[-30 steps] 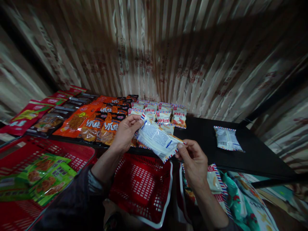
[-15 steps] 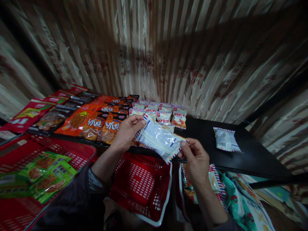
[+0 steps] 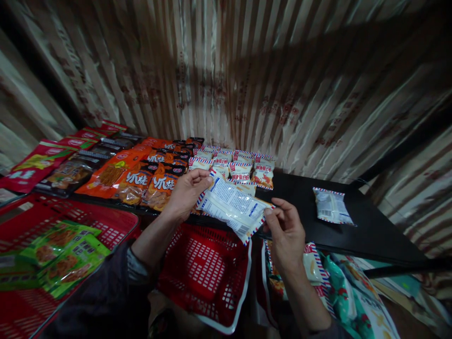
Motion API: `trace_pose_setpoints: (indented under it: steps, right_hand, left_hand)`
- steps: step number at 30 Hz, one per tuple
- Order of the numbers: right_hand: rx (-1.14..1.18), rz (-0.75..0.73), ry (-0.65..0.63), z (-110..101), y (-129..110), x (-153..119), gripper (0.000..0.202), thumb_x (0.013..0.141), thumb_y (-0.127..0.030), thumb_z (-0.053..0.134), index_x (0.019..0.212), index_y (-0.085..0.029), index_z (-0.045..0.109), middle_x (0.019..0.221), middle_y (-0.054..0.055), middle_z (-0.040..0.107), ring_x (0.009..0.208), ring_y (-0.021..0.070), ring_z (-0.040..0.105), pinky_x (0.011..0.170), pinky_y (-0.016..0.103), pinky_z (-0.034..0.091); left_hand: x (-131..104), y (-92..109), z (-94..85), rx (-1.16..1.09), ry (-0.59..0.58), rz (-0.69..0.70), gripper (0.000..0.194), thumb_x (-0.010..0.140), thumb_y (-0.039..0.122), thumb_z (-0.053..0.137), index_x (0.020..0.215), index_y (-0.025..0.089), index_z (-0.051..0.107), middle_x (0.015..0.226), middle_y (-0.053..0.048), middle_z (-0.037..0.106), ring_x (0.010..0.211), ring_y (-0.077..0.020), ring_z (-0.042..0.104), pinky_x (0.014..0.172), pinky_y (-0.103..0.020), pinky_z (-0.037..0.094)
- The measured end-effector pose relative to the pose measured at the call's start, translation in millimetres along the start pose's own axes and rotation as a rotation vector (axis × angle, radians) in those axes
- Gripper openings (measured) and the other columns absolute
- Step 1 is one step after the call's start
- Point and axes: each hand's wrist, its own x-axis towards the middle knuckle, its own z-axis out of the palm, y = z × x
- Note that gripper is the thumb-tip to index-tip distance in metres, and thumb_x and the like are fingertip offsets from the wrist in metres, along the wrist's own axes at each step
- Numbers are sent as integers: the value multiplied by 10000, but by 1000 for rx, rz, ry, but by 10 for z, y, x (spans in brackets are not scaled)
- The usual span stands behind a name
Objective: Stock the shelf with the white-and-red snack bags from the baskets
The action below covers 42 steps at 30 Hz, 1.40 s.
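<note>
A white snack bag (image 3: 233, 207) with a red-and-blue striped edge is stretched between my hands, its printed back side facing me. My left hand (image 3: 187, 190) pinches the bag's upper left corner. At the right end, my right hand (image 3: 286, 226) grips the other edge between thumb and fingers. Behind it, rows of matching snack bags (image 3: 263, 169) lie face up on a black shelf (image 3: 296, 197). Another such bag (image 3: 332, 205) lies back side up, apart, on the shelf's right part.
Orange snack packs (image 3: 132, 181), dark packs (image 3: 67, 172) and red packs (image 3: 33, 165) fill the shelf's left. Below stand a red basket (image 3: 208, 263) and another red basket (image 3: 116, 221) holding green packs (image 3: 68, 254). Teal bags (image 3: 349, 296) lie at lower right.
The bag has tilted slightly, its lower corner dropping a little. My right hand has shifted slightly left, and its upper fingers look a bit more raised.
</note>
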Motion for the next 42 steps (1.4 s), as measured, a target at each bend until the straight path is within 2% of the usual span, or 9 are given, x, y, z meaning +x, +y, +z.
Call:
trace_pose_setpoints:
  steps: [6, 11, 16, 18, 20, 23, 27, 36, 42]
  right_hand:
    - [10, 33, 23, -31, 10, 18, 252, 755, -382, 740, 894, -193, 647, 660, -56, 593, 517, 69, 493, 483, 189, 414]
    - [-41, -75, 60, -40, -34, -15, 209, 770, -360, 729, 873, -196, 652, 703, -42, 602, 564, 83, 531, 503, 194, 437]
    - [-217, -350, -58, -59, -136, -112, 100, 848, -237, 654, 941, -221, 687, 824, 6, 656, 742, 136, 628, 632, 248, 510]
    - [-289, -488, -124, -59, -206, -151, 150, 858, -152, 625, 961, -238, 693, 849, 7, 651, 784, 137, 626, 666, 255, 512]
    - [-346, -620, -180, -47, -281, -186, 239, 853, -77, 601, 991, -250, 691, 867, 9, 645, 802, 134, 620, 667, 254, 509]
    - [-423, -800, -280, -3, -357, -231, 330, 840, -8, 578, 1029, -253, 693, 868, 21, 646, 800, 138, 608, 654, 265, 507]
    - [-508, -954, -397, 91, -332, -295, 311, 852, -22, 581, 1044, -236, 699, 848, 42, 667, 805, 161, 601, 671, 307, 529]
    - [-698, -1005, -491, 221, -65, -412, 194, 879, -73, 597, 979, -199, 704, 798, 42, 666, 772, 168, 569, 648, 301, 511]
    - [-760, -961, -582, 237, 65, -437, 156, 900, -92, 572, 970, -166, 689, 817, 54, 647, 770, 174, 539, 639, 302, 486]
  left_hand:
    - [-11, -30, 17, 8, -1, 12, 276, 559, 317, 817, 733, 169, 661, 658, 31, 626, 628, -103, 550, 601, -213, 424]
    - [2, -105, 38, 41, 30, 24, 278, 549, 335, 830, 692, 171, 657, 654, 29, 620, 644, -106, 547, 633, -223, 430]
    - [-7, -162, 57, 67, 80, 89, 230, 599, 335, 796, 680, 174, 653, 649, 39, 585, 630, -98, 513, 592, -207, 414]
    - [-26, -159, 73, 32, 59, 64, 215, 609, 324, 781, 694, 176, 650, 652, 37, 586, 605, -96, 505, 542, -199, 404]
    - [-48, -149, 94, -74, 19, 8, 190, 629, 304, 761, 710, 173, 648, 681, 24, 607, 615, -100, 531, 558, -205, 443]
    - [-68, -142, 122, -296, -10, -63, 137, 667, 240, 708, 768, 162, 656, 749, -6, 653, 714, -119, 605, 696, -242, 512]
    - [-57, -161, 136, -470, -3, -132, 132, 720, 212, 661, 835, 148, 657, 726, -17, 671, 711, -120, 633, 732, -249, 521]
    - [-83, -137, 194, -471, -4, -156, 191, 707, 256, 744, 823, 139, 646, 813, -46, 726, 835, -168, 681, 796, -292, 532]
    - [-88, -192, 213, -387, 22, -208, 232, 624, 216, 793, 669, 167, 571, 659, 5, 675, 747, -160, 670, 698, -264, 538]
